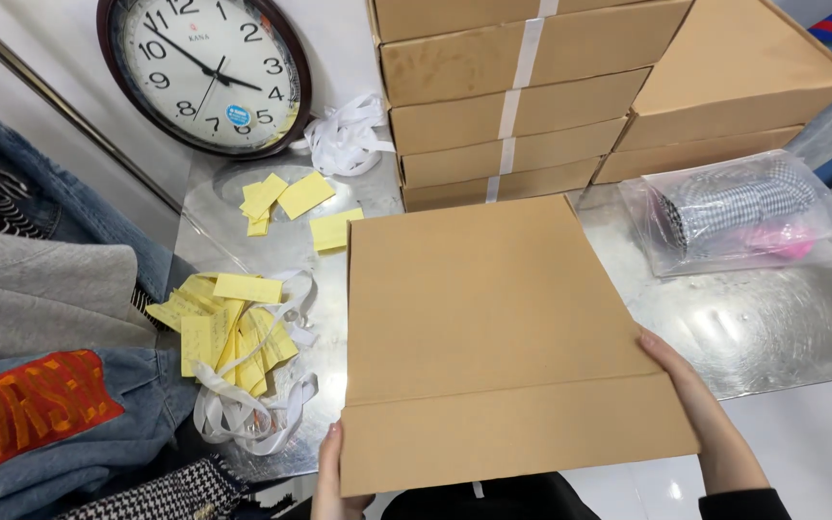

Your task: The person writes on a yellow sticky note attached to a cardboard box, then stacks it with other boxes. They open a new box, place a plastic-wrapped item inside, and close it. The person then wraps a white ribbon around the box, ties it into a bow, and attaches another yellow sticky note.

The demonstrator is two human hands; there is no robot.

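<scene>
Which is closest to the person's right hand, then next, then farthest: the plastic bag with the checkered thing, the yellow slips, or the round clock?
From the right hand, in the head view:
1. Plastic bag, just beyond it on the right.
2. Pile of yellow slips, across the cardboard box on the left.
3. Round clock, far back left.

Plain brown box (493, 337), yellow paper slips (228, 332)

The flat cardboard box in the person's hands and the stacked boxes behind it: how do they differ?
The flat cardboard box lies alone on the metal table, gripped at its near edge by the left hand and right hand; the stacked boxes sit piled, untouched. The held box shows no tape on top; the stacked ones carry a white strip. Both are plain brown cardboard.
</scene>
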